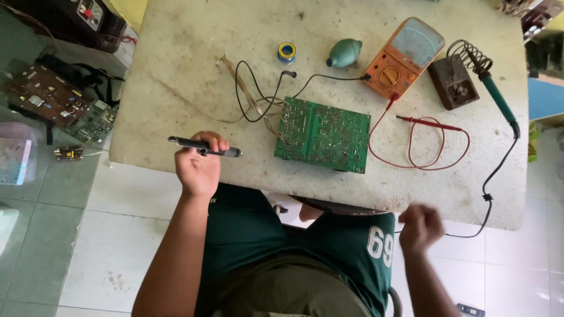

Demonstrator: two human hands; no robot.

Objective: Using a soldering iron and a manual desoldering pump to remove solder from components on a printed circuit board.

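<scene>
Fingers [207, 142] of left hand [198, 167] clenched around dark pen-shaped tool [204, 147], held level over near edge of surface [176, 58], tip pointing toward green circuit board [323, 135] just beside. Right hand [420, 228] blurred below surface edge, curled loosely near black cord [490, 199] of green-handled soldering iron [496, 97]; grip on anything impossible to tell. Farther back lay orange multimeter [402, 56], red probe lead [423, 144], teal rubber bulb [343, 53] and solder spool [286, 51].

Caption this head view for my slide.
Left hand grips a dark pen-shaped tool beside a green circuit board; right hand below the table edge.
</scene>
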